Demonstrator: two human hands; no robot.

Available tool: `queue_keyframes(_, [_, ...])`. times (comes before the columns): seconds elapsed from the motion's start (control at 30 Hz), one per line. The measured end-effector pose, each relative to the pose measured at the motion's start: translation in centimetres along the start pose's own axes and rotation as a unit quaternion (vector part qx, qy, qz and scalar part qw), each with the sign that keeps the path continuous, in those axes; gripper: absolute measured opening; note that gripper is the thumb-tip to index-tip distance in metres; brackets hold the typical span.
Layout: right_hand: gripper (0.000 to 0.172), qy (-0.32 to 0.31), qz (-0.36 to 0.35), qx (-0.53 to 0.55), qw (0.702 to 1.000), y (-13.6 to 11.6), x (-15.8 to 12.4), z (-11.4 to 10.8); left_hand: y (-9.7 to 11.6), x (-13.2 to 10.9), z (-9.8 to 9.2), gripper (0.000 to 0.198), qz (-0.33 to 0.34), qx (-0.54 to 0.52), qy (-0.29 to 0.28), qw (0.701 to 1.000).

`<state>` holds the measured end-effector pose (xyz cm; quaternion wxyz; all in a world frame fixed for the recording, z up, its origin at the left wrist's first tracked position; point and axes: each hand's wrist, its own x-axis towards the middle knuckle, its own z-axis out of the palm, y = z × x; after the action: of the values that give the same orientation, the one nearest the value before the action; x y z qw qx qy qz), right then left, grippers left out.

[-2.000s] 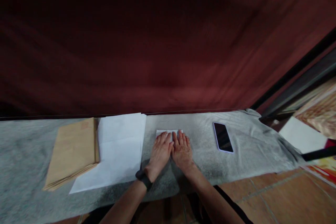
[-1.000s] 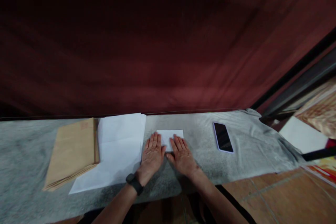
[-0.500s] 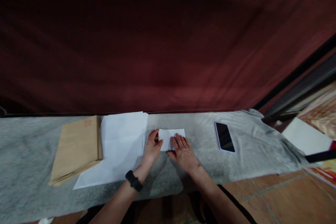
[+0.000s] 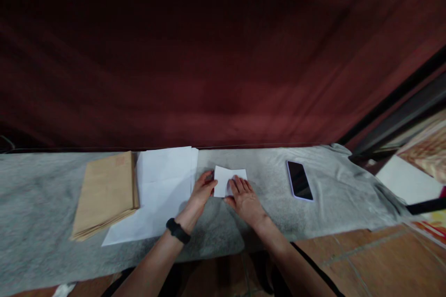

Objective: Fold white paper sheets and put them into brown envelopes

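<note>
A small folded sheet of white paper [image 4: 223, 181] lies in front of me on the grey cloth. My left hand [image 4: 203, 189], with a dark watch [image 4: 178, 231] on its wrist, pinches the paper's left edge between thumb and fingers, and that side is lifted a little. Across the paper's right part, my right hand [image 4: 244, 197] lies with its fingers stretched out, pressing on it; the thumb is at the near edge. Just left of my left hand is a stack of larger white sheets [image 4: 163, 190].
Brown envelopes [image 4: 104, 190] lie in a pile at the left, partly over the white sheets. A phone [image 4: 299, 181] in a lilac case rests to the right. The grey cloth [image 4: 334, 195] ends at a tiled floor [image 4: 376, 260]. A dark red curtain [image 4: 216, 79] hangs behind.
The left side of the folded paper has risen, with my left thumb and fingers now closed on its edge. My right hand stays on the paper. The view has shifted slightly.
</note>
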<state>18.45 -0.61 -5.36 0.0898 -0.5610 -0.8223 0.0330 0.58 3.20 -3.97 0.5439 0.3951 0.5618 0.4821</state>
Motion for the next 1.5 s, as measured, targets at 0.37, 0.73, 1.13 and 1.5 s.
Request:
queue_keyframes(0.37, [0.044, 0.146, 0.204, 0.580, 0.775, 1.6, 2.3, -1.9, 1.6, -0.8, 0.6, 0.061, -0.003, -0.079, -0.025, 0.997])
queue_keyframes(0.73, [0.039, 0.125, 0.283, 0.720, 0.621, 2.4, 2.3, -1.2, 0.8, 0.6, 0.1, 0.040, 0.084, 0.160, -0.078, 0.980])
queue_keyframes(1.13, [0.024, 0.144, 0.288, 0.459, 0.828, 6.2, 3.1, 0.0, 0.4, 0.9, -0.3, 0.024, 0.013, 0.190, -0.126, 0.974])
queue_keyframes(1.5, [0.024, 0.147, 0.297, 0.475, 0.815, 6.6, 3.6, 0.3, -1.4, 0.6, 0.1, 0.036, 0.068, 0.208, -0.059, 0.974])
